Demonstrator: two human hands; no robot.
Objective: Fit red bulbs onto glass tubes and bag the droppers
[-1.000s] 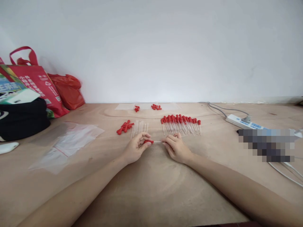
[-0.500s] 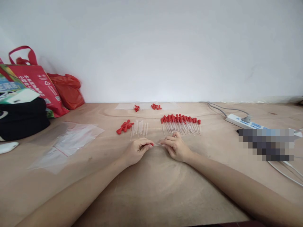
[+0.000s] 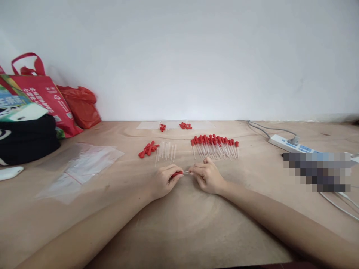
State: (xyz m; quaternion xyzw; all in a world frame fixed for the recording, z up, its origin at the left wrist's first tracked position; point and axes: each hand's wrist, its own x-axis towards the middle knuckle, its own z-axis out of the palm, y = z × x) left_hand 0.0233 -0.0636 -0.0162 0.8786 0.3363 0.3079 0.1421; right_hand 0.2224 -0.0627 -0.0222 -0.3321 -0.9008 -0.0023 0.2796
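My left hand [image 3: 166, 181] is closed round a red rubber dropper bulb [image 3: 177, 174] in front of me. My right hand [image 3: 207, 175] pinches a thin clear dropper tube [image 3: 186, 172], whose left end meets the bulb's mouth. How far the tube sits inside the bulb I cannot tell. Beyond my left hand lie loose red bulbs [image 3: 148, 149] and a row of bare clear tubes [image 3: 167, 151]. Past my right hand, several droppers with red bulbs on their tubes [image 3: 215, 144] lie side by side, bulbs toward the wall.
Clear plastic bags [image 3: 81, 170] lie flat at the left. Near the wall are more red bulbs [image 3: 185, 126] on clear plastic. A red shopping bag [image 3: 47, 97] and a black bag [image 3: 30, 140] stand far left. At right are a power strip [image 3: 291, 144] and cables.
More of the red bulb shows between my left fingers, which have shifted their grip along it. Both hands stay close together, and the view has moved slightly.
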